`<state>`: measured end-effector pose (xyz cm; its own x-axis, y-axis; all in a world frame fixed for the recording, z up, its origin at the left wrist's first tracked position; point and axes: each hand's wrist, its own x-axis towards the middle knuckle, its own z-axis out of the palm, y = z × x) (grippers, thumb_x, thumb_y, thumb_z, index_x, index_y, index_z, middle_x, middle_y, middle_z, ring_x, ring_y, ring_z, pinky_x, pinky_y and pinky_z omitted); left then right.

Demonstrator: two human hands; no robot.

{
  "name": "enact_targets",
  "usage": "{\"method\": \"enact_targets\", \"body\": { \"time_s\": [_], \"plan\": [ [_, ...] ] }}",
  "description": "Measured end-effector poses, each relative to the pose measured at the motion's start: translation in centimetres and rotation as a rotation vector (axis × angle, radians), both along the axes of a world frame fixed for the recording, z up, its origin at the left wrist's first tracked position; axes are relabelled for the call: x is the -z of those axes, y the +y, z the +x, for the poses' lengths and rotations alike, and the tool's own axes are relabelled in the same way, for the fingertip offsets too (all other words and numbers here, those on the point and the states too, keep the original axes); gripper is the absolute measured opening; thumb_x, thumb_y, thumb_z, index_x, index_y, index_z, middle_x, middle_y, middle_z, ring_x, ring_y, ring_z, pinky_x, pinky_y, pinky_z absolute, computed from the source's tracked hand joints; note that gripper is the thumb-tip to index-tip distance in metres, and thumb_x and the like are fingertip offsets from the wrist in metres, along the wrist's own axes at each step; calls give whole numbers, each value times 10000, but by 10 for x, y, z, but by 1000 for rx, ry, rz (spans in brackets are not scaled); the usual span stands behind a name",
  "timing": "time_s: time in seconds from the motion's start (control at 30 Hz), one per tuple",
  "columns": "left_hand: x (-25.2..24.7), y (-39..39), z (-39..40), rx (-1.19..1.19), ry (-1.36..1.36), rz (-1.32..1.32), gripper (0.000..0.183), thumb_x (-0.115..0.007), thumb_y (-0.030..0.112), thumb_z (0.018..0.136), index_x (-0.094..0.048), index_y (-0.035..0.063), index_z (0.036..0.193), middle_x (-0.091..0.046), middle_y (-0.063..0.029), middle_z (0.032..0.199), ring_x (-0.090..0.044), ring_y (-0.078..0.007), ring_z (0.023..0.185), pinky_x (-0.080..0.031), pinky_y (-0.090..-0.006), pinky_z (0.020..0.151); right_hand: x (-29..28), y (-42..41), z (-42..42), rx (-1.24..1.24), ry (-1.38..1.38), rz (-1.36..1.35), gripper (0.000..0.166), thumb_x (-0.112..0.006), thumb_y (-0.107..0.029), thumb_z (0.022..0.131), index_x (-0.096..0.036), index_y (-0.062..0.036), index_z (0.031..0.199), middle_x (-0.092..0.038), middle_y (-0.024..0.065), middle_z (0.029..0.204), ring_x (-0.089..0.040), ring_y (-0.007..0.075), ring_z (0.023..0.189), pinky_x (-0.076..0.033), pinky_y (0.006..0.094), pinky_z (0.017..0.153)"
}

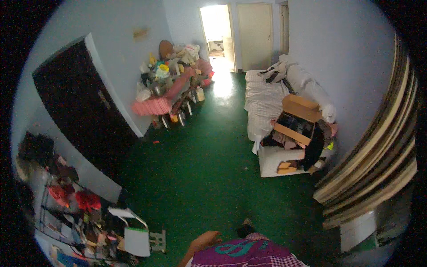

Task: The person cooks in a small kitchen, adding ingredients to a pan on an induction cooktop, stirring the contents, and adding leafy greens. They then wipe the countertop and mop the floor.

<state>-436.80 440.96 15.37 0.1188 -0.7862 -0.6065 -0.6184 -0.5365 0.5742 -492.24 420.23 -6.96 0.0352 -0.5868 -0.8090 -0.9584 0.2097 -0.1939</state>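
My left hand [207,239] shows at the bottom edge, in front of my body, blurred and partly cut off by my clothing. Its fingers point to the right, and whether they hold anything cannot be made out. Right beside it is the purple apron [233,252] I wear, with checked trim and a teal motif. My right hand is out of view. Just beyond the apron one dark shoe [246,229] stands on the green floor [196,173], which stretches ahead of me.
At right, an open cardboard box [297,133] lies on a cloth-covered sofa [263,100], near a striped curtain [373,143]. A cluttered table with a pink cloth [153,106] stands left, past a dark door [80,100]. Nearer are a white folding chair [136,242] and a loaded rack [43,217]. A bright doorway [217,33] lies ahead.
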Motion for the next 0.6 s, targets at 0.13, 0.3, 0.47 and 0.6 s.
{"method": "enact_targets", "body": {
  "time_s": [0.13,0.3,0.47,0.6],
  "plan": [
    [-21,-62,90,-168,-65,254,459,-611,357,871,-546,27,1184,-630,-220,1064,-606,-387,976,-491,-443,794,19,-105,80,-126,33,-52,442,-519,-439,894,-641,-30,1010,-647,165,906,-622,284,820,-498,423,693],
    [33,-105,189,-448,-5,-183,419,-674,256,847,-566,26,1181,-637,-208,1075,-628,-346,964,-503,-420,743,50,-314,305,-173,-206,-373,467,-511,-458,882,-646,-22,984,-648,214,938,-631,340,839,-496,459,686],
    [93,-192,313,-657,176,105,436,-692,204,839,-550,7,1202,-632,-206,1103,-639,-318,959,-514,-389,729,-68,-458,618,-224,-711,-573,392,-510,-371,898,-631,-3,839,-625,199,742,-595,392,697,-447,490,641],
    [20,-295,400,-214,-137,-4,411,-646,238,868,-552,8,1196,-620,-218,1120,-623,-323,1000,-512,-402,778,-119,-497,744,-434,-792,-727,370,-512,-386,909,-604,-31,861,-602,207,754,-590,376,719,-423,496,632]
  ]
}}
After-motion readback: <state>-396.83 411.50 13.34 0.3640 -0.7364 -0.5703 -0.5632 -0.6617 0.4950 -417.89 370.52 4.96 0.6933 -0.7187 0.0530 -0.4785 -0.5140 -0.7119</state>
